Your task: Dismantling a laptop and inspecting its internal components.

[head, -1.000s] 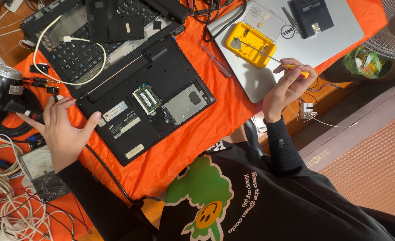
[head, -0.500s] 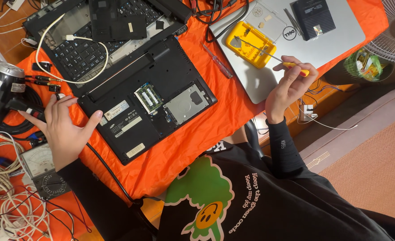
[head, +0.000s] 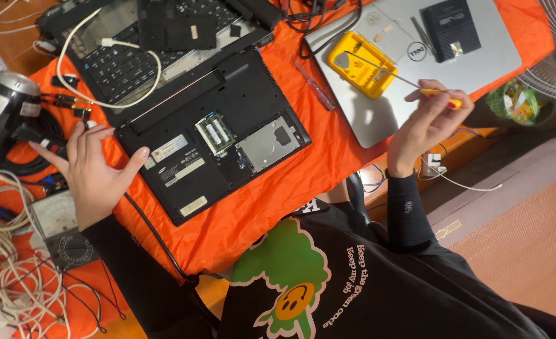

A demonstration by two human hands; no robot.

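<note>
Barely anything has shifted since the earlier frames: both hands keep their places.

Left hand (head: 96, 172) lies flat and open, fingers spread, holding nothing, its thumb touching the near-left corner of the black laptop (head: 212, 132) lying bottom-up. Right hand (head: 425, 122) pinches a thin screwdriver (head: 410, 81) by its yellow handle; the shaft runs up-left from the fingers toward the yellow tray (head: 361, 64). Laptop's long axis runs left-right between the hands, nearer the left.

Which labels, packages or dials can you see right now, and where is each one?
Stickers: white rectangles on the open black laptop's underside, by the left hand.
Meter dial: pale face, left edge, below that hand.
Black flat package: on the silver laptop, above the right hand.
</note>
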